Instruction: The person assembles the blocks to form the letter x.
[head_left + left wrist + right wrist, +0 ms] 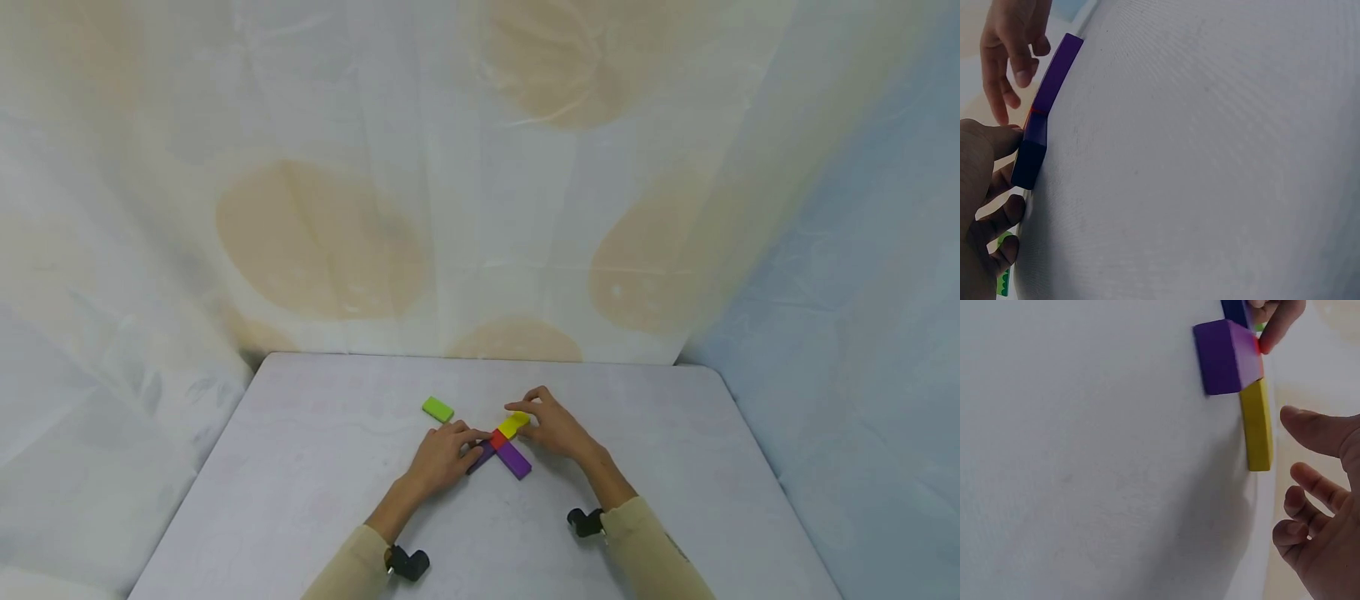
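crossed blocks (pixel 501 446) mid-table (pixel 300 467) | lone block (pixel 437 408) behind-left, apart | hands flank cross

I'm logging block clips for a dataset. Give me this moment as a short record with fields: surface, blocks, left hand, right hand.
surface: pale table
blocks: yellow block, red block, purple block and dark purple block form a cross; green block lies apart
left hand: fingertips touch the dark purple block and the red block
right hand: fingers relaxed, over the yellow block's far end; contact unclear
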